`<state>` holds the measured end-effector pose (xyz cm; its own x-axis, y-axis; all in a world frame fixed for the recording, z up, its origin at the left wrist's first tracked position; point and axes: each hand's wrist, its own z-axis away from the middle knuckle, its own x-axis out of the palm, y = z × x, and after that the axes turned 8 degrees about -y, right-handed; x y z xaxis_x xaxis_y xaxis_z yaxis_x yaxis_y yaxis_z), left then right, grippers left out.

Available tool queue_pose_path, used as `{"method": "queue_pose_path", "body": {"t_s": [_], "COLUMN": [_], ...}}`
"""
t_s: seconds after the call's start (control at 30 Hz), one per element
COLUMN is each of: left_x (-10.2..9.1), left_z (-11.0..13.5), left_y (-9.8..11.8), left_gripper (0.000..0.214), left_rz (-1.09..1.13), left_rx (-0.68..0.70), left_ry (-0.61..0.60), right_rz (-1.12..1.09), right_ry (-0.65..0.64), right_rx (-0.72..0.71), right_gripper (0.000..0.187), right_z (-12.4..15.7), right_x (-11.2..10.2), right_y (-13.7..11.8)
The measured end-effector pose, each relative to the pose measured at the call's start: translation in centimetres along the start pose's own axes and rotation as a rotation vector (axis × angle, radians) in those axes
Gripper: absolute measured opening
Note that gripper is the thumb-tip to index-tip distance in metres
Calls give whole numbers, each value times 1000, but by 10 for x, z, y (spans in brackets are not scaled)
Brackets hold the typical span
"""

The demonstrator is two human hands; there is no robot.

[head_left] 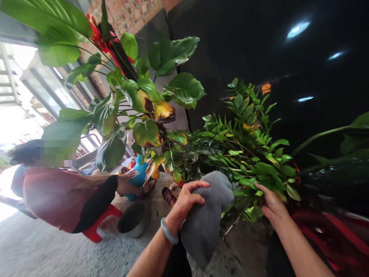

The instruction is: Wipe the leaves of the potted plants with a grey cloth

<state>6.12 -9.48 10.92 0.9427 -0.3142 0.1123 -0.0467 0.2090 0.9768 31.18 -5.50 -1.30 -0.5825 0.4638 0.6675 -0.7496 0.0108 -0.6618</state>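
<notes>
My left hand, with a pale bangle on its wrist, grips a grey cloth that hangs down in front of me. To its right, my right hand is at the lower leaves of a bushy green plant, its fingers and thumb around some of them. The fingertips are partly hidden among the leaves. Close behind the cloth stands a taller broad-leaved plant, with several leaves turned yellow and brown.
At left a person sits on a red stool, hands by a blue object. A dark round basin stands on the concrete floor. A glossy black surface rises behind the plants. Something red lies at lower right.
</notes>
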Motion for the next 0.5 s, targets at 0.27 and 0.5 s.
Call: {"method": "queue_pose_path", "body": {"t_s": [0.27, 0.5], "left_x": [20, 21], "left_z": [-51, -21], "left_y": [57, 14], "left_gripper": [59, 36], "left_rz": [4, -258], "left_rx": [376, -33], "left_ry": [74, -391], "right_rz": [-4, 18], "right_ry": [-3, -23], "right_rx": [-12, -13], "right_gripper": [25, 19], "right_z": [-2, 1], "right_x": [4, -3], "right_y": [0, 2]}}
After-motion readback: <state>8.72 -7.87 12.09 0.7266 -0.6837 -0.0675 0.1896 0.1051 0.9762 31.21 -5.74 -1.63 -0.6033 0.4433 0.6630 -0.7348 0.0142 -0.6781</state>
